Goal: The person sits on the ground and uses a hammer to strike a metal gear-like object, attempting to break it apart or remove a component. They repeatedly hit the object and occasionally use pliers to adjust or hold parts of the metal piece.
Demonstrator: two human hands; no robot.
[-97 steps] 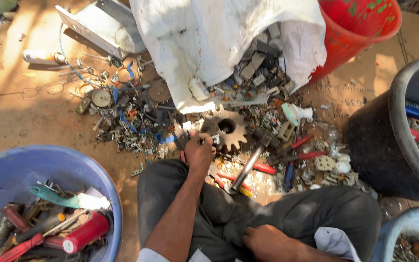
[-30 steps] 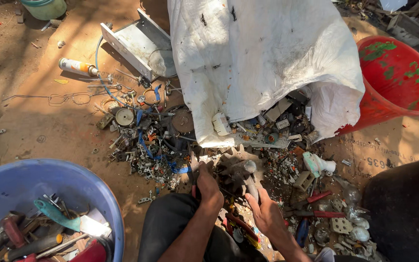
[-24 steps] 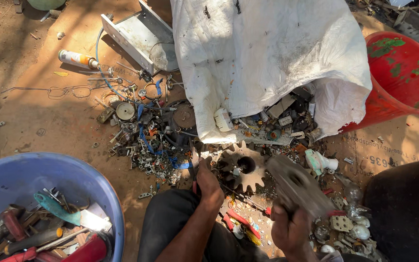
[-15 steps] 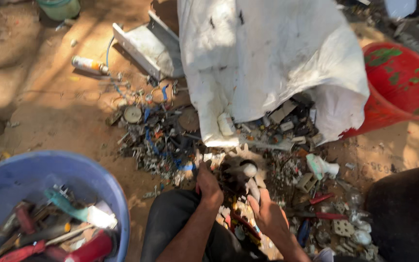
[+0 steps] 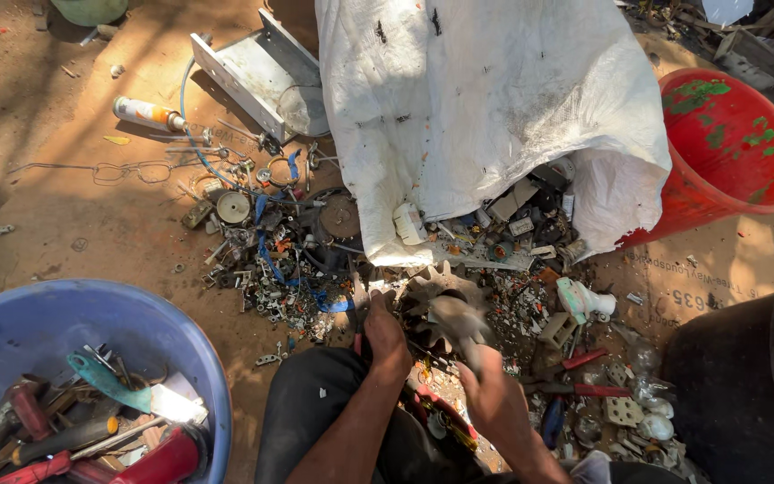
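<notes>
A rusty toothed gear wheel (image 5: 430,289) lies in a heap of metal scrap (image 5: 297,260) on the dirt, just below the mouth of a white sack (image 5: 494,116). My left hand (image 5: 387,339) grips the gear's left edge. To its right, my right hand (image 5: 493,394) is closed around a grey metal piece (image 5: 459,318) that is blurred by motion and lies over the gear's lower right side. I cannot tell what kind of piece it is. My dark trouser legs (image 5: 315,421) fill the bottom middle.
A blue tub (image 5: 11,327) with hand tools stands at the lower left, a red bucket (image 5: 727,152) at the upper right and a black tub (image 5: 745,376) at the right edge. A spray can (image 5: 145,112) and a grey metal casing (image 5: 257,76) lie behind the scrap.
My right hand came up from my lap, took a metal piece and has swung it up and down over the gear. My left hand has stayed on the gear.
</notes>
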